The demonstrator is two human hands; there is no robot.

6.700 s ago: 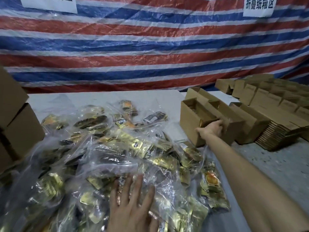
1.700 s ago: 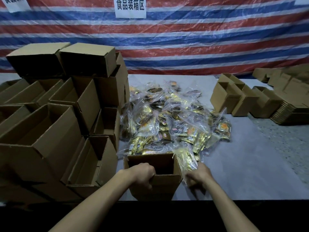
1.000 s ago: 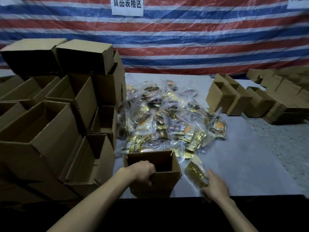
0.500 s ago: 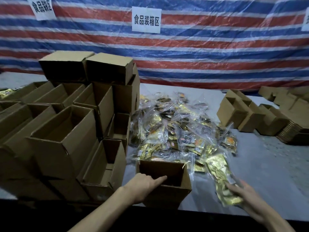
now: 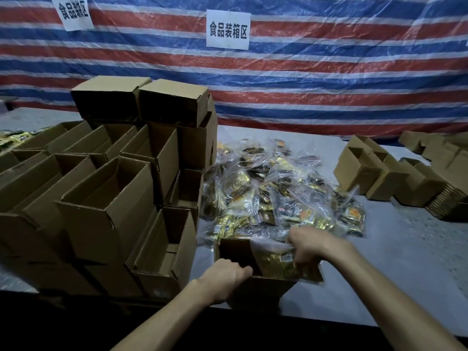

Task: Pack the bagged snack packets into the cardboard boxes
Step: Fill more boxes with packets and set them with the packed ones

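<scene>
From the head view, the open cardboard box (image 5: pixel 260 291) stands at the near edge of the grey table (image 5: pixel 395 264), just in front of the pile of bagged snack packets (image 5: pixel 276 193). The left hand (image 5: pixel 224 274) has its fingers curled over the box's near rim at the left corner, steadying it. The right hand (image 5: pixel 310 245) comes in from above the far right corner and pinches the upper edge of a clear bag of gold packets (image 5: pixel 278 266). The bag hangs below the fingers, toward the person. Its long axis slants across the right half of the mouth, and its lower right corner appears to overhang the right wall. The left half of the box looks dark and unfilled, so the bag probably needs shifting leftward and down.
</scene>
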